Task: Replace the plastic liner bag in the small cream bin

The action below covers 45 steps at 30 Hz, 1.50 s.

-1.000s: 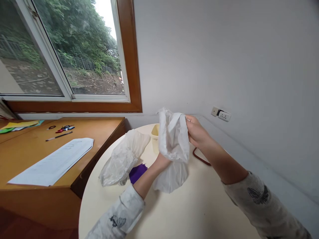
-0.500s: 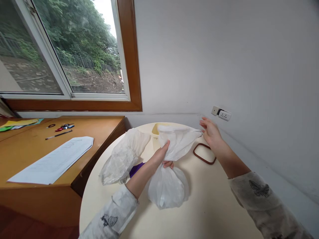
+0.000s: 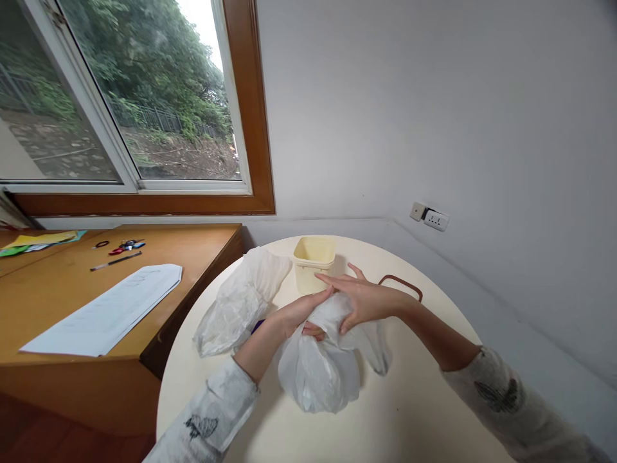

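A filled white plastic bag rests on the round table, bunched at its neck. My left hand is closed around that neck, its fingers curled behind the gathered plastic. Over the top of the bag lies my right hand, fingers stretched and spread, the thumb pointing down against the plastic. A loose end of the bag hangs to the right below my right hand. Just beyond my hands stands a pale yellow square container without a lid.
A second crumpled white plastic bag lies left on the cream table, with something purple partly hidden beside it. A brown rectangular ring lies right, partly covered by my arm. A wooden desk holds papers, keys and a pen.
My right hand has come in leftward from the far right to the bag's neck. The stretched upper part of the bag has folded down to the right, uncovering the yellow container.
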### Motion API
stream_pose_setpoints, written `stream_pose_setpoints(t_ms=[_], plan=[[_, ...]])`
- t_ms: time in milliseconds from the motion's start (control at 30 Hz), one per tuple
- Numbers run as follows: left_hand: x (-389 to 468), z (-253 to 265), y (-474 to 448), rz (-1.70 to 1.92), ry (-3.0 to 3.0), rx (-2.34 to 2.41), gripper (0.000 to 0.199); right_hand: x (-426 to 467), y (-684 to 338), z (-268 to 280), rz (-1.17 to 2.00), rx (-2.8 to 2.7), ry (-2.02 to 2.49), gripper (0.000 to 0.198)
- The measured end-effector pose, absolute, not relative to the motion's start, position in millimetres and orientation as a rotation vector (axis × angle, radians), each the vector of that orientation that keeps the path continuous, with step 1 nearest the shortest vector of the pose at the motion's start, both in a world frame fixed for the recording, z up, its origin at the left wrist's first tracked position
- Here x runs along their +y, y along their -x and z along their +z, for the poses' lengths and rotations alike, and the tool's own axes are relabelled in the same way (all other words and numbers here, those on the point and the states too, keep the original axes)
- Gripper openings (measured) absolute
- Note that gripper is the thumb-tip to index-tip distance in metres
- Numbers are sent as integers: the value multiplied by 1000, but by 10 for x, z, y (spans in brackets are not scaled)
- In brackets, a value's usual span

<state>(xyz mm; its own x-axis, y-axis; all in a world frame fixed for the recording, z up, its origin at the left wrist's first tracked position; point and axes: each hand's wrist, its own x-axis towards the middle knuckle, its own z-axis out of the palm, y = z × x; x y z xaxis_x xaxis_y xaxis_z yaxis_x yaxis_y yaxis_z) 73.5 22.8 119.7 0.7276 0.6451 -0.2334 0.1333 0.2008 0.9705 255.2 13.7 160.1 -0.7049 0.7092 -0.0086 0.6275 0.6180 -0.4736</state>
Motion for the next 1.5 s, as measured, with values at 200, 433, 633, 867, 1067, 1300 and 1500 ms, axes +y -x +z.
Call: stream_pose_setpoints(t_ms=[200,433,633,867,1067,1300,1500], plan=[[251,1191,-565,262,-1347,540,55,130,-2633,1450,780,-2733,1277,22],[291,1138,-460,58,-1571,573,25,80,-2755,1681,872,-2561,1406,10],[244,1142,-443,84,-1847,589,11,67,-2883,1778,1233,-2326,1614,12],[89,1149,-400,317,-1854,647,15,99,-3059,1808,1476,-2096,1312,11],[12,1028,-489,640,-1793,702,25,101,-3137,1538,1716,-1725,1195,14],[3,842,-629,831,-1771,750,29,26,-2846,1133,2015,-1466,839,13],[7,660,-691,861,-1626,736,28,12,-2604,936,2043,-1375,995,15]])
